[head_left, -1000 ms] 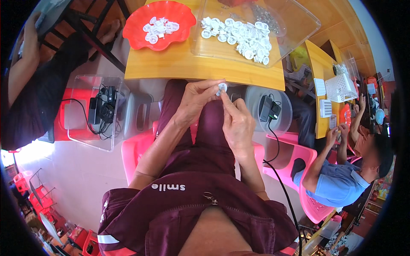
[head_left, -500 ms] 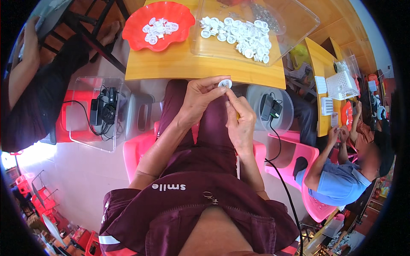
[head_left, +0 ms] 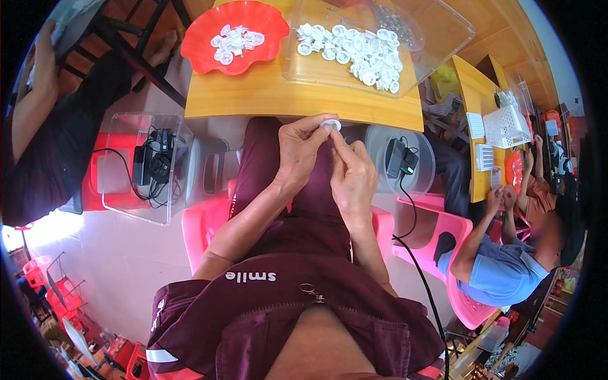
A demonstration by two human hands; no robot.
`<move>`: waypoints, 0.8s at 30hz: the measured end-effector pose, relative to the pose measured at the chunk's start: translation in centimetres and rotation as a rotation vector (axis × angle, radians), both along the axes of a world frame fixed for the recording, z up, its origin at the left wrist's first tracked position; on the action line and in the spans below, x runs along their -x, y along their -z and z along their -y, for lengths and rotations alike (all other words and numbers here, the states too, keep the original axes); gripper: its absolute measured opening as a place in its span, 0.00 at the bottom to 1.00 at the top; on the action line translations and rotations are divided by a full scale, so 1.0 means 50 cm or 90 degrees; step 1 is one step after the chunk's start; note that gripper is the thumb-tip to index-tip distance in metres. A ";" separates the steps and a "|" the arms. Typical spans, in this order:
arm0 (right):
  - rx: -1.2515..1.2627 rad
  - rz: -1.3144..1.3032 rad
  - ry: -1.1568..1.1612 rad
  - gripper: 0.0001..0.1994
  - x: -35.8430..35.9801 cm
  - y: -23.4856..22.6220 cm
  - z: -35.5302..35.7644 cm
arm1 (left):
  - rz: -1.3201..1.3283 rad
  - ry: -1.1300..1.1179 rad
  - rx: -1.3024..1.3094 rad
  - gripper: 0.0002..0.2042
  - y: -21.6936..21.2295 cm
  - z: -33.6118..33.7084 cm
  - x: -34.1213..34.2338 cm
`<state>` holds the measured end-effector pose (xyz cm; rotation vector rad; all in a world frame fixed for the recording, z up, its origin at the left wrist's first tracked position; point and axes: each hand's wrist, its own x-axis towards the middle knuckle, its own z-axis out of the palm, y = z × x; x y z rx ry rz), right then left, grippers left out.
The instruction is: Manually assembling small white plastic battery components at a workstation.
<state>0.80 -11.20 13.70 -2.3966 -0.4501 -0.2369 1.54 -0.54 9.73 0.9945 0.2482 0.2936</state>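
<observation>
I see the counter point(head_left: 266, 101) carrying a clear tray point(head_left: 443, 38) of white caps and a red bowl point(head_left: 209, 57). Over my lap, my left hand point(head_left: 301, 152) pinches a small white cap point(head_left: 330, 125); my right hand point(head_left: 351, 177) fingers it, seemingly mid-assembly, calling for careful pressing.

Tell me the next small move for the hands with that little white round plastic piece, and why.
Probably press it together with the right fingertip. The left hand pinches the small white round plastic piece at the edge of the yellow wooden table, and the right hand has a finger on it, so it looks mid-assembly rather than ready for the red scalloped plastic bowl.
</observation>
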 end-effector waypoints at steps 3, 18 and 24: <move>0.088 0.006 0.012 0.14 -0.002 -0.003 0.002 | -0.004 -0.039 -0.057 0.10 0.006 0.009 -0.001; -0.180 -0.142 -0.068 0.18 -0.023 0.026 0.045 | -0.053 0.213 0.208 0.13 -0.008 -0.045 0.000; -0.138 -0.136 -0.083 0.18 -0.022 0.011 0.049 | -0.049 0.246 0.264 0.14 -0.006 -0.050 0.000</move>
